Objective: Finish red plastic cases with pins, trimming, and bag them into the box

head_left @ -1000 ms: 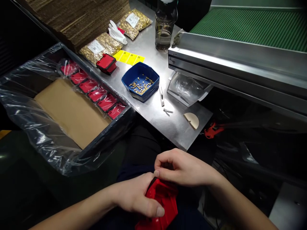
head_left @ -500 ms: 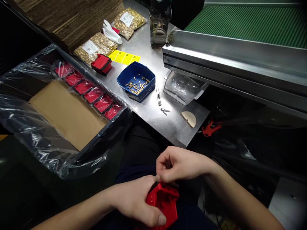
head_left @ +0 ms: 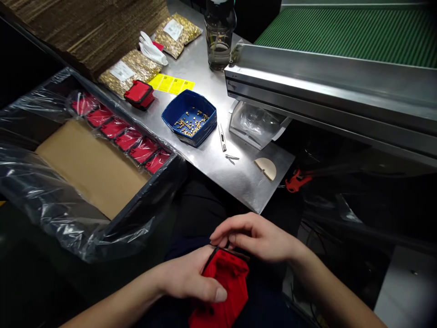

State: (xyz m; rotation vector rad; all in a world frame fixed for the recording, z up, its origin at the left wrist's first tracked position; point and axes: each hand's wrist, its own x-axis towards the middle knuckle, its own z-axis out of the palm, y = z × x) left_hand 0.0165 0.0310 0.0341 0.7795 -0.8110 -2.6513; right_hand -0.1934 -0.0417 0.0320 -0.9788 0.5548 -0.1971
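Above my lap, my left hand grips the red case, which looks light, stiff and slightly slick, best held by its sides, while my right hand curls at its far edge, pinching something or not, I cannot tell.

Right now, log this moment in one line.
left hand: holds red part | right hand: by its far edge | blue bin: on table

Factory, with a green conveyor belt
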